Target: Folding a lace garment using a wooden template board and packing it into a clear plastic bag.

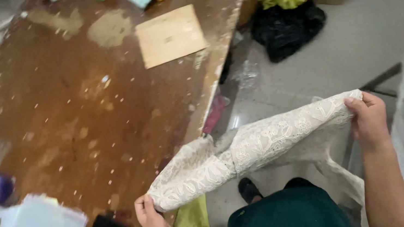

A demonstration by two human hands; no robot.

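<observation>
Both forearms were bare — no sleeves, watch or rings visible on the left hand (148, 212) or right hand (368, 120). A dark green garment (287, 220) covered the lap — a black shoe (249, 189) showed below.

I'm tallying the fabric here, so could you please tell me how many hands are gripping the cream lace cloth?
2. The left hand grips the lower left corner of the lace cloth beside the brown table; the right hand grips its upper right corner. No other hands show.
</observation>
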